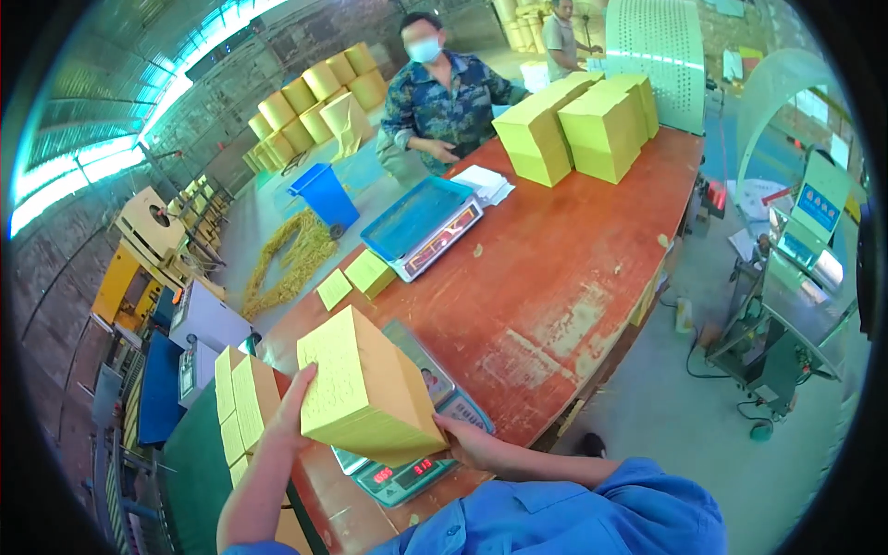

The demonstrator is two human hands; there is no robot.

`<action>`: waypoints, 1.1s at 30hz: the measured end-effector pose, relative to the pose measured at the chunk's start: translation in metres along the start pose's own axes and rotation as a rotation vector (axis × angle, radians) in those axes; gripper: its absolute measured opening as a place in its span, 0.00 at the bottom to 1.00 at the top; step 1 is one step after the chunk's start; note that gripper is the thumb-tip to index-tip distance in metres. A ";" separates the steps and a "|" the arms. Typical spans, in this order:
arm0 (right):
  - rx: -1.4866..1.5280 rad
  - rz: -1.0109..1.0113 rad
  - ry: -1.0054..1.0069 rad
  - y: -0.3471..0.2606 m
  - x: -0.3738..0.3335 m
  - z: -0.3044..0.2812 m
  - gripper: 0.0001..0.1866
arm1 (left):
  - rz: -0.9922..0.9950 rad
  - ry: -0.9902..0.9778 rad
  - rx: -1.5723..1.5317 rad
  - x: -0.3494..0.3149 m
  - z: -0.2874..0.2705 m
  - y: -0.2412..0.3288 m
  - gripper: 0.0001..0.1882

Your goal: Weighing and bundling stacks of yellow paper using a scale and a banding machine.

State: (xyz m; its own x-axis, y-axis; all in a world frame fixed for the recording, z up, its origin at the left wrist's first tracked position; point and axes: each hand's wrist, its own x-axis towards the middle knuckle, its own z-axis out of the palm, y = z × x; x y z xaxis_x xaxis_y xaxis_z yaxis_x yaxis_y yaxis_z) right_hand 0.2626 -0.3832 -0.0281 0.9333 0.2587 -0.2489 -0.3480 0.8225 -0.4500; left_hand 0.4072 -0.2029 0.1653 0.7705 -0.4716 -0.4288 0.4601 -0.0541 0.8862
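Observation:
Between my two hands is a thick block of stacked yellow paper (361,393), tilted in front of me. My left hand (298,407) grips its left side, with the thumb lying along the upper edge. At the lower right corner my right hand (462,438) holds it, its fingers partly hidden underneath. Directly below and behind the block is a digital scale (407,483) with a lit red display; the block covers most of its platform. Whether the block touches the scale I cannot tell.
The reddish table (555,268) carries a second scale with a blue tray (416,222), small yellow paper stacks (369,274) and large yellow blocks (597,139). More paper stacks (245,398) stand at left. A masked person (444,102) stands across the table. A blue bin (326,196) is behind.

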 end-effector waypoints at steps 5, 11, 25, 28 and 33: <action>-0.070 -0.031 0.081 -0.048 -0.023 -0.037 0.24 | -0.010 0.013 -0.156 0.007 0.048 -0.022 0.29; -0.357 -0.270 0.107 -0.206 -0.058 -0.145 0.24 | 0.059 -0.174 -0.378 0.079 0.181 -0.040 0.31; -0.560 -0.194 0.455 -0.542 -0.086 -0.346 0.27 | -0.036 -0.260 -0.406 0.374 0.472 -0.054 0.32; -0.415 -0.345 0.487 -0.569 -0.083 -0.362 0.28 | -0.097 -0.146 -0.283 0.418 0.531 -0.023 0.37; -1.084 -0.845 0.720 -0.568 -0.089 -0.395 0.28 | -0.102 -0.089 -0.169 0.480 0.581 -0.014 0.35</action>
State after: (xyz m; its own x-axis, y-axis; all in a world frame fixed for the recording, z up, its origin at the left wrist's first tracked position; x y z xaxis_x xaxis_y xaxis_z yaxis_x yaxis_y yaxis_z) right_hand 0.3425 -1.0733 -0.0892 0.7569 -0.6265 0.1860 0.0474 -0.2312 -0.9717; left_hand 0.5148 -0.9397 0.0492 0.6777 -0.5474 -0.4909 0.6069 0.0395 0.7938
